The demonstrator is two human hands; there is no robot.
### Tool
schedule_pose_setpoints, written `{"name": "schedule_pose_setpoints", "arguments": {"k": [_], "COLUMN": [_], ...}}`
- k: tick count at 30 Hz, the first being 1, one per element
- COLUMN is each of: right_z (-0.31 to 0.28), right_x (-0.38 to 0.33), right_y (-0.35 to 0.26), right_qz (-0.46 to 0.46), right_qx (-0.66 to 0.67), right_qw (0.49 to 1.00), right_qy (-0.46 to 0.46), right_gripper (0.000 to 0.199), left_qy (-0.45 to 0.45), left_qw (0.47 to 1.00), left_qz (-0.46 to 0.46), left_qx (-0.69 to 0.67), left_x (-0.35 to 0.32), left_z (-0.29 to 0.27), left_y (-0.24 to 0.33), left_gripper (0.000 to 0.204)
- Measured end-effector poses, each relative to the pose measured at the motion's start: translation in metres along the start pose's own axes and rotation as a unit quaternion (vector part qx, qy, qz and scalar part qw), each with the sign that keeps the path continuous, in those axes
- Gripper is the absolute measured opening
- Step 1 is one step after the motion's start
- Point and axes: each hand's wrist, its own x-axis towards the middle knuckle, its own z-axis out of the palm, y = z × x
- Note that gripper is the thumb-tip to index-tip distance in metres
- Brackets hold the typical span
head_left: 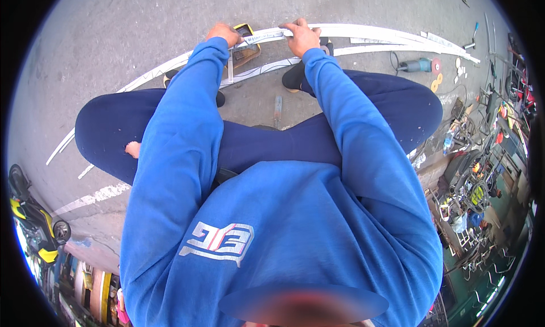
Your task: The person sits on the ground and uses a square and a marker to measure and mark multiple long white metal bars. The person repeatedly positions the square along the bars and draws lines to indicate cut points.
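A long white metal bar [187,59] lies across the far side of my legs, bent into a curve by the lens. My left hand [224,34] closes on its far edge, with the fingertips partly hidden. To the right, my right hand [302,37] grips the same bar, thumb and fingers on its upper face. Dark marks show on the stretch between the hands. Nearer me runs a second white bar [264,71], with a short white crosspiece [230,68] between the two. Behind the bars, by my left hand, sits a yellow-edged brownish container [245,55], partly covered.
A teal angle grinder [417,65] with a reddish disc lies on the right, with yellowish discs [435,84] beside it. A small flat metal piece [278,108] rests between my feet. Clutter of tools and metal [471,213] fills the far right; a yellow-black motorbike [40,230] stands left.
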Motion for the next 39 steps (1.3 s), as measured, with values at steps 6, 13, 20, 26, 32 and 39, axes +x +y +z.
{"name": "schedule_pose_setpoints", "arguments": {"k": [6,13,20,26,32,39], "right_z": [0.011,0.016,0.016,0.017,0.017,0.016], "right_x": [0.001,0.001,0.001,0.002,0.0,-0.001], "right_y": [0.004,0.004,0.002,0.002,0.003,0.002], "right_qz": [-0.009,-0.009,-0.005,0.004,-0.004,-0.004], "right_qx": [0.021,0.022,0.025,0.016,0.018,0.016], "right_qw": [1.0,0.999,0.999,1.0,0.999,1.0], "right_qy": [0.002,0.025,0.023,0.023,0.027,0.021], "right_gripper": [0.025,0.029,0.034,0.035,0.035,0.037], "left_qy": [-0.011,0.002,-0.015,0.009,-0.005,-0.015], "left_qw": [0.999,0.996,0.995,0.997,0.998,0.998], "left_qz": [0.034,0.066,0.081,0.08,0.057,0.051], "left_qx": [-0.029,-0.056,-0.048,0.0,0.002,-0.038], "left_x": [0.007,0.014,0.012,0.008,0.012,0.009], "left_z": [0.01,0.016,0.008,0.007,0.009,0.006], "left_y": [-0.008,-0.018,-0.015,-0.012,-0.011,-0.009], "left_gripper": [0.032,0.031,0.033,0.034,0.03,0.03]}}
